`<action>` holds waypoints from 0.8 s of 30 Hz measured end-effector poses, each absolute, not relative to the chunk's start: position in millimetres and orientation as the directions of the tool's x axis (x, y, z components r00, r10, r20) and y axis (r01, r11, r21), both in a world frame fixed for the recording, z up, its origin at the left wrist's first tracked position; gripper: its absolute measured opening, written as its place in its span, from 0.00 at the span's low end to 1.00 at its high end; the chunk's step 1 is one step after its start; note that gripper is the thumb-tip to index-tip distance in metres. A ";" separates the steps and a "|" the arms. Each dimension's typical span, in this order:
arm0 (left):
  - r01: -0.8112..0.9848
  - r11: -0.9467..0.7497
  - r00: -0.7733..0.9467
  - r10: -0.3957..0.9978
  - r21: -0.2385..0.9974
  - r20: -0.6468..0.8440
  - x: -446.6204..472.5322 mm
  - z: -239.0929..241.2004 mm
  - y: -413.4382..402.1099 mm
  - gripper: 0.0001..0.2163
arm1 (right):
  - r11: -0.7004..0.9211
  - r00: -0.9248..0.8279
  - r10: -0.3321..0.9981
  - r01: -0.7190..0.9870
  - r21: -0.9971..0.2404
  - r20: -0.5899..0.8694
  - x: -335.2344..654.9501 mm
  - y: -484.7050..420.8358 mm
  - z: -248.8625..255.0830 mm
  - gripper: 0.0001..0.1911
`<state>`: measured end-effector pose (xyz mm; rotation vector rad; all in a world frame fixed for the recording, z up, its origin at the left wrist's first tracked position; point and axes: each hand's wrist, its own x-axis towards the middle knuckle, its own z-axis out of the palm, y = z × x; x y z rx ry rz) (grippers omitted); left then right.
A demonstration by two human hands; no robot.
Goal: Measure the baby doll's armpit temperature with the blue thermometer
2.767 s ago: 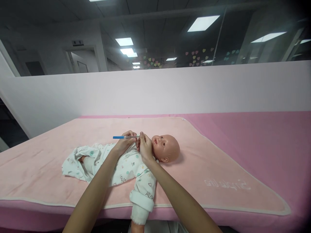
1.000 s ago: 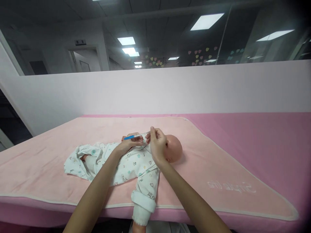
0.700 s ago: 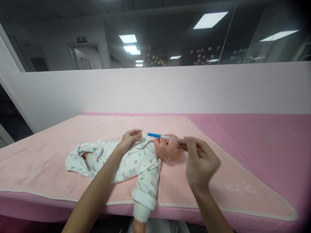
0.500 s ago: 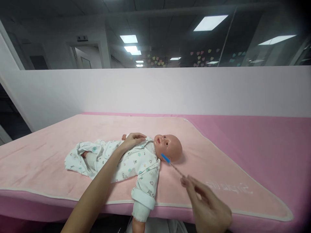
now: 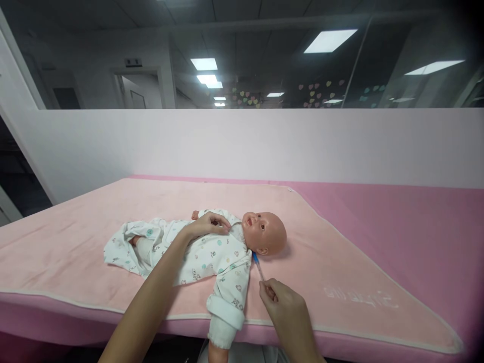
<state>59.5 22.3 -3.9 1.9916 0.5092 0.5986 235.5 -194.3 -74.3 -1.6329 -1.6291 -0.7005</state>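
Stick (image 5: 258, 266) in right hand (image 5: 288, 303), doll (image 5: 217, 254) under left hand (image 5: 209, 225) — white wall (image 5: 280, 146) behind

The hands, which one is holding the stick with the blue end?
The right hand, pinching the blue-ended stick near the doll's head. The left hand, at the doll's chest, holds no stick.

Doll (image 5: 215, 257) as datum: blanket (image 5: 340, 262) under it (near arm (image 5: 226, 312) overhangs), left hand (image 5: 212, 223) on its chest, stick (image 5: 255, 258) just before its neck, right hand (image 5: 286, 308) farther before, wall (image 5: 264, 146) behind
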 end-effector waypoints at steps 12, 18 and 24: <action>-0.029 -0.163 0.695 0.706 0.986 0.137 60.4 -7.1 21.0 0.15 | 0.149 0.048 0.811 0.947 -0.284 0.583 231.8 -164.1 -11.8 0.20; -0.259 -0.003 0.545 0.825 0.966 0.148 61.1 -10.7 22.3 0.13 | 0.295 -0.190 0.675 0.955 -0.026 0.713 186.0 -94.8 6.4 0.11; -0.245 0.032 0.543 0.833 0.969 0.110 61.5 -10.1 20.8 0.12 | 0.297 -0.232 0.675 0.954 0.030 0.701 181.1 -64.8 -24.4 0.07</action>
